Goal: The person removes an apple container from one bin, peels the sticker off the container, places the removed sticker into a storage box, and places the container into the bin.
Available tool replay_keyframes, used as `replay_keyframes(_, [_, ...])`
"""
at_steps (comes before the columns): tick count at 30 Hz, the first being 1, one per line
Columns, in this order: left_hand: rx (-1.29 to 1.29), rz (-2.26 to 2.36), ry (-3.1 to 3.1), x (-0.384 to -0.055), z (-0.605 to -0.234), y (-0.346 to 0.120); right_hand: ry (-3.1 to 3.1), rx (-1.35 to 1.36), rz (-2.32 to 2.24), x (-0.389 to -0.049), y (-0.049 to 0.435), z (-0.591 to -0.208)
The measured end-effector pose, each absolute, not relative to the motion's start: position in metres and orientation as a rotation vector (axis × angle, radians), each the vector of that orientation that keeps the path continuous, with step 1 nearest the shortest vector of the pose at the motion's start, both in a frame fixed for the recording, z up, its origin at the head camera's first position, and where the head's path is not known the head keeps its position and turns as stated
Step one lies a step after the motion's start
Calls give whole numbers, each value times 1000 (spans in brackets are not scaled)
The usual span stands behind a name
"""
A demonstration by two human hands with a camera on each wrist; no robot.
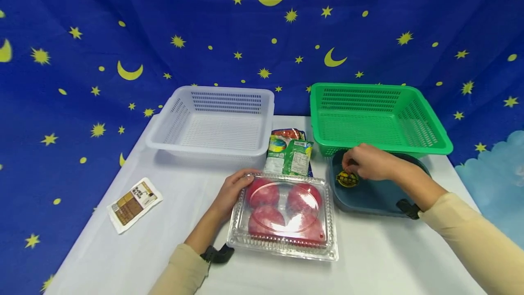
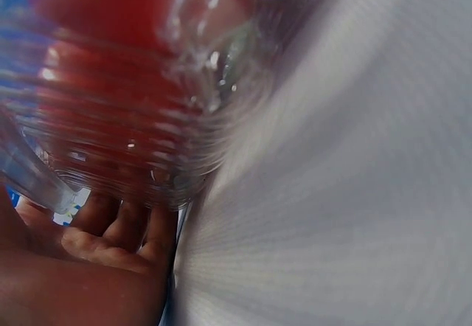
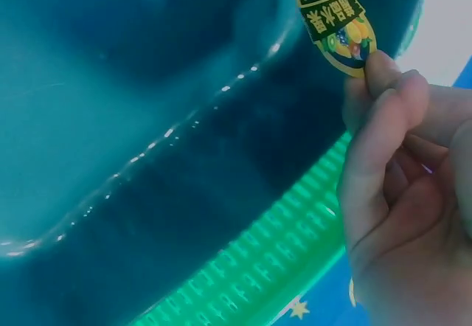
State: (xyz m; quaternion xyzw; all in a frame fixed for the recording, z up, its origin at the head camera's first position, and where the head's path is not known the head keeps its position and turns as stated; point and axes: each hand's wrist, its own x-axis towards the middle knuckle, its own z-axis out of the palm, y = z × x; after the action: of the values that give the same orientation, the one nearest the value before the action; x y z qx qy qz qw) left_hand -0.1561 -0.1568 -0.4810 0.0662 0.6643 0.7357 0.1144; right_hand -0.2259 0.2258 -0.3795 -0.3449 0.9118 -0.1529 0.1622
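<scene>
A clear plastic clamshell box (image 1: 282, 253) with several round red fruits (image 1: 264, 192) inside sits at the front middle of the table. My left hand (image 1: 229, 195) grips its far left corner, thumb on the lid's edge; in the left wrist view its fingers (image 2: 127, 226) curl against the ribbed side. Over the dark blue tub (image 1: 380, 197), my right hand (image 1: 370, 162) pinches an oval black-and-yellow label (image 1: 347, 179) by one end. Close up, the label (image 3: 335, 27) shows printed characters and small fruit pictures, with thumb and fingertip at its lower end.
At the back stand a white basket (image 1: 209, 152) on the left and a green basket (image 1: 380, 148) on the right, directly behind the tub. Between them lie several colourful packets (image 1: 288, 156). A white-and-brown packet (image 1: 135, 205) lies at left. A starry blue cloth (image 1: 204, 12) hangs behind.
</scene>
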Motion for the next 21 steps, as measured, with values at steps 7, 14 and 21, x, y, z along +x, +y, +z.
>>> replay_keyframes(7, [193, 2147, 1963, -156, -481, -155, 2581, -1011, -369, -233, 225, -392])
replay_keyframes(14, [181, 2150, 1954, -155, -479, -156, 2583, -957, -313, -237, 221, -401])
replay_keyframes(21, [187, 2145, 1954, -155, -478, -155, 2610, -928, -259, -233, 222, -401])
